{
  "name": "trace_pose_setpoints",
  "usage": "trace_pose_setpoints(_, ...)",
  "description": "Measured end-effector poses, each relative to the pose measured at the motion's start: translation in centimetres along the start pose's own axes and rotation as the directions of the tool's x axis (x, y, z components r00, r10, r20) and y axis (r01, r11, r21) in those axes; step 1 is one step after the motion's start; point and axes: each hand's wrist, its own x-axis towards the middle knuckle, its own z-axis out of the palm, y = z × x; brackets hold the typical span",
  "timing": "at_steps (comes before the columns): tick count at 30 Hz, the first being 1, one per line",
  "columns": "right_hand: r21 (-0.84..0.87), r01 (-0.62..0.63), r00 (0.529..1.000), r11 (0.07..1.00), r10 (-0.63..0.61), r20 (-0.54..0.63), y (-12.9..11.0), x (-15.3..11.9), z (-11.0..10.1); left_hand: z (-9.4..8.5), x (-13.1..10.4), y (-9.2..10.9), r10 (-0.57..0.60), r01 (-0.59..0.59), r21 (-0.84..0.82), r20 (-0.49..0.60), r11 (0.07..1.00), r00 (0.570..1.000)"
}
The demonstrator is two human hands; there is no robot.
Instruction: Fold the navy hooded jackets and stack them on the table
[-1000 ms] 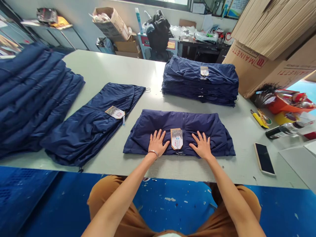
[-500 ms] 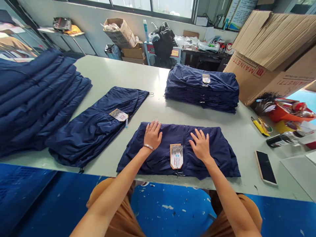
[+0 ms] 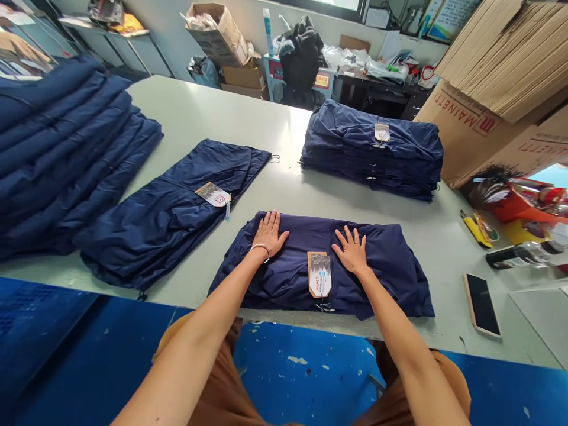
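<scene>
A folded navy jacket lies crosswise at the table's near edge, its zip running down the middle. On its front rests a paper hang tag on a dark cord. My left hand lies flat on the jacket's upper left part, fingers stretched out. Flat on the upper part just right of the zip is my right hand, its fingers spread. Neither hand grips anything. To the left, another navy garment lies slantwise with a hang tag of its own.
A stack of folded navy garments stands at the back right, beside cardboard boxes. A tall pile of navy garments fills the left. Along the right lie a phone, a bottle and a yellow cutter.
The view has shifted slightly, lowering the far background out of line. My right hand has slid a little left towards the zip; my left hand stays flat near the jacket's upper left.
</scene>
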Motion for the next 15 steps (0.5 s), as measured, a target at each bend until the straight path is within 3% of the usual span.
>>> trace_pose_setpoints(3,0.044,0.027,0.999,0.999,-0.026,-0.027,1.5,0.2,-1.6,-2.1,-0.5,-0.3,0.055,-0.057,0.035,0.043,0.998,0.998)
trace_pose_setpoints(7,-0.074,-0.023,0.978,0.997,0.007,-0.211,5.7,-0.4,-2.8,-3.9,-3.0,-1.8,0.137,-0.126,0.107,-0.098,0.986,0.986)
trace_pose_setpoints(11,-0.137,-0.121,0.974,0.983,0.092,-0.206,9.5,-1.3,-1.7,-3.2,-4.9,-3.3,0.055,-0.048,0.130,-0.048,0.990,0.997)
trace_pose_setpoints(15,-0.070,-0.158,0.966,0.985,0.140,-0.216,10.8,-1.5,-0.1,-2.1,-5.2,-4.0,0.058,-0.047,0.130,-0.080,0.990,0.995)
